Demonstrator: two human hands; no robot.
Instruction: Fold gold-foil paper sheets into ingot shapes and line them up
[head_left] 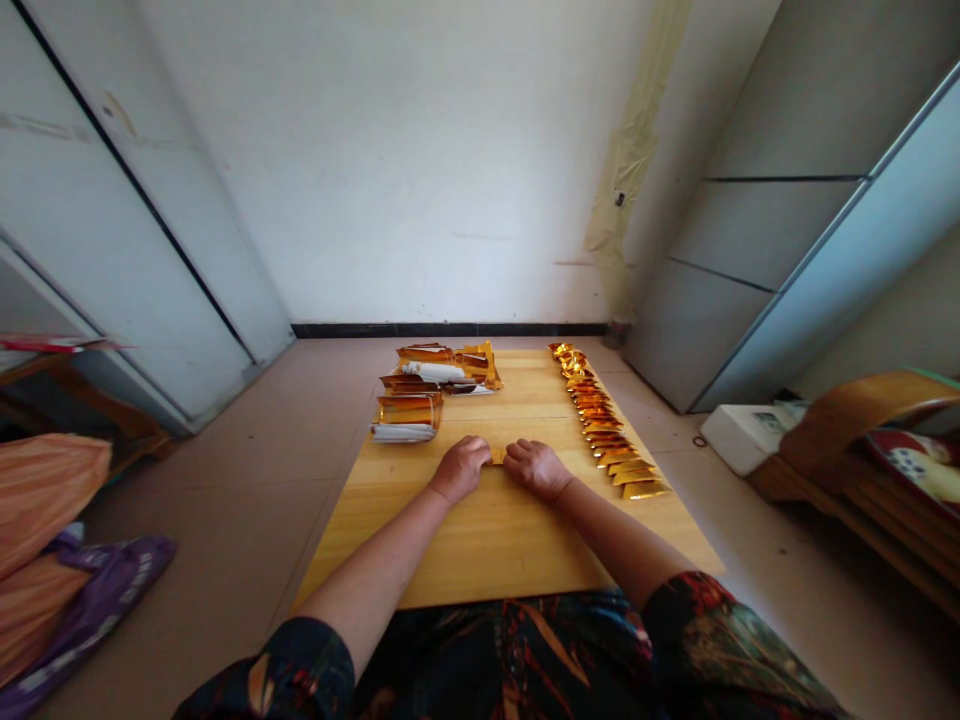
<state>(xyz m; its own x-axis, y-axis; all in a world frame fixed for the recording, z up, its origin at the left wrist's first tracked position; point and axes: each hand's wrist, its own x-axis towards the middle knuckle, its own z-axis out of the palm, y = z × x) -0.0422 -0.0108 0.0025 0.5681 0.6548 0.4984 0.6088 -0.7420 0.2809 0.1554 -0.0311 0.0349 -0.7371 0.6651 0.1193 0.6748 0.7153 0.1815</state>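
Between my two hands is a small piece of gold foil paper (498, 457), mostly covered by my fingers, at the middle of the wooden table. My left hand (461, 468) is closed on its left end. Gripping the right end, my right hand (537, 467) has its fingers curled over the paper. Bundles of gold and white paper (406, 415) lie beyond my left hand. To the right, a long row of folded gold foil pieces (600, 425) overlaps along the table's right side.
The low wooden table (480, 560) stands close in front of my lap. A white wall (435, 200) rises behind it. A grey cabinet (720, 250) and a wooden bench (840, 470) are on the right. Orange cloth and a purple bag (112, 590) lie at left.
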